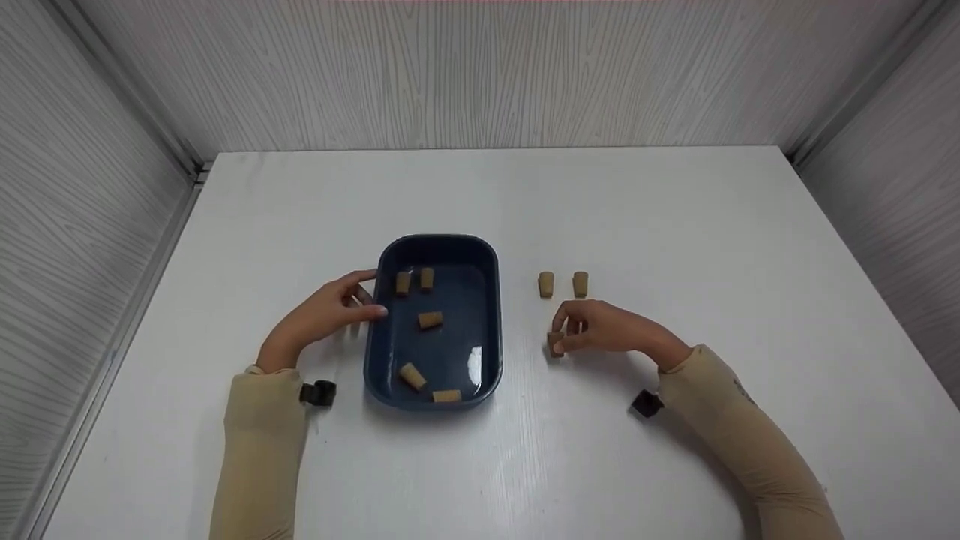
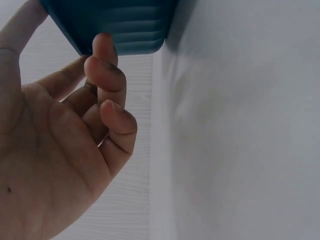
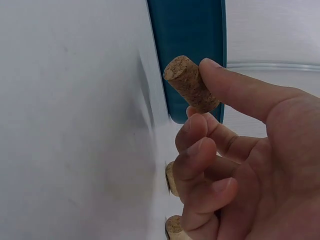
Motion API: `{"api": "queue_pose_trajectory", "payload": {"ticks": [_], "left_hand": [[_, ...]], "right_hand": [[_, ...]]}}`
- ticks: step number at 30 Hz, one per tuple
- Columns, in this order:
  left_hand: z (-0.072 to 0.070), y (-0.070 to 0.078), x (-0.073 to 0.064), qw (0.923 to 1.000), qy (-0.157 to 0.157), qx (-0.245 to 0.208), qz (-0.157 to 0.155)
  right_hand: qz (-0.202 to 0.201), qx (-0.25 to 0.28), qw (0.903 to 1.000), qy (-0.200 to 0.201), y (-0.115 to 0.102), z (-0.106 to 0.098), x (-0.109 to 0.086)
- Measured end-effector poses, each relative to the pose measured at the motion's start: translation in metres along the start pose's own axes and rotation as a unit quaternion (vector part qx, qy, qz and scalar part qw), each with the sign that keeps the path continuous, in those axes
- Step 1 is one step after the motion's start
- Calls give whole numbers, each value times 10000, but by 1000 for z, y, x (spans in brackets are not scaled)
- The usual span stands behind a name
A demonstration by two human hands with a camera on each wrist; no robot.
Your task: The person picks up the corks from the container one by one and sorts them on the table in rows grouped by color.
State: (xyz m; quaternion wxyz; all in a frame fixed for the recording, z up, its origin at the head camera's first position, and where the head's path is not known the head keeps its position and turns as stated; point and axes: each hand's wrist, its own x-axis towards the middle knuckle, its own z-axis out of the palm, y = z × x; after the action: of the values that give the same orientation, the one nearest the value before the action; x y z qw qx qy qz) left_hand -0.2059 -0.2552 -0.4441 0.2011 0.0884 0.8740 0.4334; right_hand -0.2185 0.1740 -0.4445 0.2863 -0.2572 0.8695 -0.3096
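My right hand (image 1: 604,326) pinches a cork (image 3: 190,85) between thumb and index finger, low over the table to the right of a dark blue tray (image 1: 501,322). The other fingers of that hand curl loosely in the right wrist view. At the tray's left side, my left hand (image 1: 330,307) grips the rim, its thumb over the edge and its fingers along the outside. Several corks lie scattered in the tray, among them a cork (image 1: 430,320) near the middle. Two more stand just beyond my right hand: a left cork (image 1: 546,284) and a right cork (image 1: 580,283).
The white table (image 1: 637,210) carries the tray and corks. A pale wood-grain panel (image 1: 480,75) rises along its back edge, with side panels at left and right. Small black devices (image 1: 646,403) sit at both wrists on beige sleeves (image 1: 262,442).
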Motion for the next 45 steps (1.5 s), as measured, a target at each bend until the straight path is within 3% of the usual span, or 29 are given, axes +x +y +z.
{"api": "queue_pose_trajectory", "payload": {"ticks": [6, 14, 23, 33, 45], "left_hand": [[0, 1, -1, 10000, -29, -39, -37], [1, 0, 0, 9999, 4, -54, 91], [2, 0, -2, 10000, 16, -8, 35], [2, -1, -1, 9999, 5, -46, 101], [1, 3, -2, 10000, 40, -14, 62]], "right_hand": [[139, -70, 9999, -23, 0, 2, 1], [-71, -284, 9996, 63, 1, 2, 1], [-35, -463, 9989, 29, 0, 4, -2], [106, -461, 9988, -94, -1, 4, -8], [209, -758, 9969, 39, -3, 5, -7]]}}
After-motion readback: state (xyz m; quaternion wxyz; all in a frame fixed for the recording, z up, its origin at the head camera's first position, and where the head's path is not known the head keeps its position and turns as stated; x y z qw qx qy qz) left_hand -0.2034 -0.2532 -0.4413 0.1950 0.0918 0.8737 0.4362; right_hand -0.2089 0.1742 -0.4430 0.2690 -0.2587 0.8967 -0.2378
